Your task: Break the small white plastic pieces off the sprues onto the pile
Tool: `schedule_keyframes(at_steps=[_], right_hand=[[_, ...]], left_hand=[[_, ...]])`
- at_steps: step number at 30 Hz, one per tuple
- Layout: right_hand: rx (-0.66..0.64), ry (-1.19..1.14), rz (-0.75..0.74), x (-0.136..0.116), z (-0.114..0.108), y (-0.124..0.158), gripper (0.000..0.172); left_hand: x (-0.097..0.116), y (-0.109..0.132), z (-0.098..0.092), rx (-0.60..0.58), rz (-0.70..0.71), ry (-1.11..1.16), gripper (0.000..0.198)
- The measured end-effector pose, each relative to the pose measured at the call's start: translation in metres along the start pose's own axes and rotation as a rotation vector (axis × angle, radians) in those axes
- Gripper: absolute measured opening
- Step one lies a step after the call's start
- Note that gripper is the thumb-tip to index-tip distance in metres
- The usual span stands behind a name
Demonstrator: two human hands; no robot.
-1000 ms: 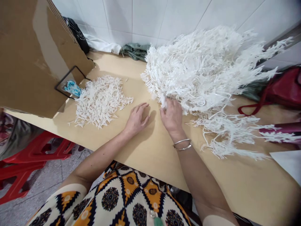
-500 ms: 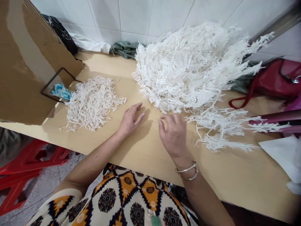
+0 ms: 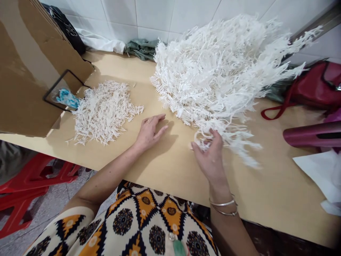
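Observation:
My left hand (image 3: 150, 132) rests on the table with its thumb and fingers apart, holding nothing. It lies just right of a low heap of small white plastic sprigs (image 3: 102, 112). My right hand (image 3: 211, 156) has its fingers curled at a loose bunch of white branched plastic strands (image 3: 236, 140), at the front edge of a large white pile (image 3: 213, 71). Some strands loop between the thumb and fingers; the bunch's far end is blurred. The hand partly hides where it grips.
A cardboard box (image 3: 23, 71) stands at left, beside a black wire frame (image 3: 57, 85) and a bagged blue item (image 3: 66, 98). At right are a red bag (image 3: 314, 85), a purple flask (image 3: 309, 135) and white paper (image 3: 317, 174). Red stools (image 3: 39, 177) stand below the table (image 3: 170, 177).
My right hand has moved right to the loose strands and its fingers have parted around them. The outlying strands have shifted left, away from the flask. My left hand stays nearly in place.

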State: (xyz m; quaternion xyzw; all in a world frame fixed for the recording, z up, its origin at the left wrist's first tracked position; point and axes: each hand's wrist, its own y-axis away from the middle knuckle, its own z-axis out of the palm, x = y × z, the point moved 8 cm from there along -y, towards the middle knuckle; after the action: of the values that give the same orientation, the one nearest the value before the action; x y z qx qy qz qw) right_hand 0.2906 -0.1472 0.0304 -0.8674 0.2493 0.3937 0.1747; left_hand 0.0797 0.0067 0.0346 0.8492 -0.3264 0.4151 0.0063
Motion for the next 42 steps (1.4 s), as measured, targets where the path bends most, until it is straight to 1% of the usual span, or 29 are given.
schedule_keyframes(at_steps=[2,4,5,7,8,9,10,12,14,16,17,18,19,20,22,24,26,28,29,31,32,33,35,36,37,38,39,40,42], right_hand=[[-0.167,-0.290,0.045,-0.023,0.034,0.003,0.077],[-0.287,-0.533,0.062,-0.045,0.060,0.003,0.078],[-0.319,-0.618,0.071,-0.053,0.068,0.001,0.079],[-0.332,-0.730,0.091,-0.062,0.078,-0.004,0.081],[-0.328,-0.757,0.103,-0.063,0.080,-0.006,0.083],[-0.329,-0.765,0.114,-0.064,0.081,-0.006,0.084],[-0.334,-0.748,0.122,-0.064,0.079,-0.006,0.086],[-0.362,-0.657,0.123,-0.064,0.072,0.000,0.089],[-0.391,-0.544,0.103,-0.067,0.058,0.012,0.090],[-0.409,-0.473,0.067,-0.075,0.040,0.025,0.090],[-0.429,-0.434,0.037,-0.081,0.031,0.032,0.086],[-0.430,-0.386,0.005,-0.087,0.021,0.038,0.075],[-0.430,-0.328,-0.036,-0.094,0.012,0.042,0.061],[-0.416,-0.260,-0.083,-0.100,0.005,0.045,0.049],[-0.333,-0.114,-0.192,-0.113,-0.007,0.044,0.038],[-0.202,0.046,-0.314,-0.123,-0.010,0.036,0.039],[-0.089,0.214,-0.419,-0.128,0.000,0.023,0.044],[-0.059,0.357,-0.443,-0.123,0.020,0.008,0.055],[-0.052,0.436,-0.413,-0.115,0.030,0.000,0.056],[-0.048,0.548,-0.364,-0.099,0.045,-0.011,0.054],[-0.049,0.571,-0.368,-0.091,0.049,-0.013,0.051],[-0.028,0.576,-0.372,-0.084,0.048,-0.014,0.049],[0.021,0.568,-0.366,-0.068,0.039,-0.013,0.043],[0.042,0.569,-0.363,-0.059,0.033,-0.013,0.041],[0.037,0.578,-0.366,-0.050,0.027,-0.012,0.040],[0.076,0.584,-0.348,-0.041,0.017,-0.013,0.039],[0.091,0.599,-0.326,-0.031,0.008,-0.014,0.039],[0.100,0.618,-0.296,-0.021,0.000,-0.017,0.038],[0.051,0.666,-0.235,-0.007,-0.015,-0.021,0.034]], left_hand=[[0.005,0.001,-0.003,-0.025,0.029,0.111,0.048],[0.010,0.003,-0.002,-0.080,0.074,0.213,0.052],[0.012,0.003,-0.001,-0.107,0.098,0.238,0.056],[0.014,0.004,0.002,-0.129,0.141,0.231,0.062],[0.013,0.004,0.003,-0.122,0.160,0.218,0.060],[0.012,0.003,0.004,-0.104,0.172,0.209,0.052],[0.010,0.003,0.004,-0.077,0.169,0.213,0.041],[0.002,0.000,0.003,-0.004,0.112,0.261,0.023],[-0.011,-0.001,-0.003,0.114,0.001,0.326,0.017],[-0.025,0.000,-0.012,0.266,-0.103,0.410,0.016],[-0.031,0.001,-0.016,0.334,-0.133,0.455,0.016],[-0.035,0.002,-0.019,0.388,-0.147,0.498,0.017],[-0.037,0.003,-0.020,0.420,-0.150,0.535,0.018],[-0.038,0.003,-0.021,0.434,-0.147,0.558,0.020],[-0.035,0.002,-0.020,0.398,-0.126,0.572,0.024],[-0.027,0.002,-0.016,0.315,-0.099,0.568,0.028],[-0.017,0.002,-0.011,0.226,-0.051,0.555,0.032],[-0.010,0.002,-0.011,0.187,0.000,0.516,0.035],[-0.008,0.003,-0.012,0.190,0.017,0.488,0.035],[-0.011,0.004,-0.019,0.256,0.016,0.435,0.033],[-0.015,0.004,-0.023,0.305,-0.003,0.414,0.031],[-0.019,0.005,-0.027,0.361,-0.030,0.397,0.030],[-0.028,0.009,-0.035,0.474,-0.086,0.370,0.026],[-0.031,0.010,-0.037,0.513,-0.114,0.367,0.025],[-0.033,0.011,-0.038,0.535,-0.137,0.374,0.024],[-0.034,0.011,-0.037,0.540,-0.154,0.394,0.023],[-0.033,0.011,-0.035,0.521,-0.159,0.421,0.023],[-0.030,0.009,-0.031,0.473,-0.149,0.449,0.023],[-0.019,0.006,-0.021,0.337,-0.094,0.479,0.023]])
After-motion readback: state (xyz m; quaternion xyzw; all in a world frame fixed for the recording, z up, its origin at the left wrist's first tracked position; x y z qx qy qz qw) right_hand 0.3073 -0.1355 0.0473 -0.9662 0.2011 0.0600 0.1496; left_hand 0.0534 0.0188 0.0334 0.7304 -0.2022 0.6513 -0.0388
